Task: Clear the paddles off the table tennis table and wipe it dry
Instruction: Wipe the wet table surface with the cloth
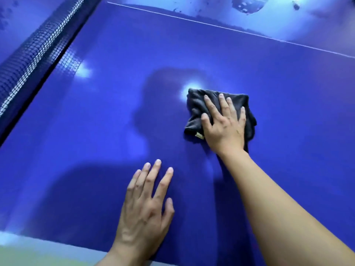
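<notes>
Head view: dark cloth [196,106] lies bunched on the blue counter [96,131], directly under the right grip [224,125]. Its fingers are straight and spread, pressing flat on the cloth, not curled round it. Left grip [146,204] sits down and left of the right grip, close to the counter's near edge, palm flat on the bare surface, fingers apart. Net [34,47] runs well off to the left of both. White line [211,25] crosses beyond the right grip; wet-looking patches [247,4] show past it.
</notes>
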`<state>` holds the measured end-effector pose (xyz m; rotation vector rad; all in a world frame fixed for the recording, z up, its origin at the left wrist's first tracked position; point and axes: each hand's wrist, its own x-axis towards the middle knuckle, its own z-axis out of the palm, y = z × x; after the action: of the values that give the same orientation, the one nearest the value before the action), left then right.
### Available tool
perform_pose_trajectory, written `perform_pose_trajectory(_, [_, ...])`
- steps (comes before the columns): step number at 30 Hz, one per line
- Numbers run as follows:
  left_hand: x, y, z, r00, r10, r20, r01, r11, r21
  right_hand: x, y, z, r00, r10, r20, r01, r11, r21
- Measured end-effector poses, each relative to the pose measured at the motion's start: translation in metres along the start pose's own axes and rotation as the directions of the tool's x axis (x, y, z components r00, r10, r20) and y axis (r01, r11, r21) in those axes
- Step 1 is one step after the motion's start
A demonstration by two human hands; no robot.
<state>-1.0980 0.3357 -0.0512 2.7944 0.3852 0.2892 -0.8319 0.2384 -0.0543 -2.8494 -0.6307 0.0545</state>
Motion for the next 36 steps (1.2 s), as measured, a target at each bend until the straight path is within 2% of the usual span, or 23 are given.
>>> perform_pose_trajectory(4, [-0.005,0.047,0.02,0.999,-0.03,0.031,0.029,0.999,0.034,-0.037,0.112,-0.022,0.989,0.143,-0.027,-0.144,0.989,-0.033])
perform_pose_trajectory(8, [-0.007,0.061,0.026,0.995,-0.086,0.044,0.081,0.992,0.093,-0.07,0.187,-0.039,0.964,0.262,-0.049,-0.263,0.965,-0.015])
perform_pose_trajectory(13, [-0.007,0.057,0.022,0.993,-0.089,0.082,0.085,0.995,0.054,-0.084,0.192,-0.043,0.95,0.308,-0.043,-0.309,0.951,-0.009])
perform_pose_trajectory(17, [-0.015,0.045,0.013,0.994,-0.101,0.05,0.099,0.994,0.038,-0.094,0.172,-0.045,0.957,0.288,0.003,-0.288,0.957,-0.032])
perform_pose_trajectory(21, [-0.041,0.013,-0.003,0.988,-0.147,0.041,0.145,0.987,0.065,-0.109,0.129,-0.033,0.975,0.223,-0.003,-0.223,0.974,-0.044])
perform_pose_trajectory(25, [-0.074,-0.04,-0.027,0.964,-0.262,0.032,0.258,0.961,0.096,-0.105,0.057,-0.015,0.99,0.144,0.012,-0.143,0.988,-0.058])
perform_pose_trajectory(32, [-0.132,-0.15,-0.071,0.924,-0.382,-0.004,0.381,0.921,0.084,-0.09,-0.12,0.031,1.0,-0.002,-0.002,0.002,0.996,-0.092])
perform_pose_trajectory(36, [-0.147,-0.186,-0.077,0.95,-0.31,-0.039,0.312,0.95,0.034,-0.083,-0.238,0.06,0.991,-0.13,0.016,0.131,0.989,-0.07])
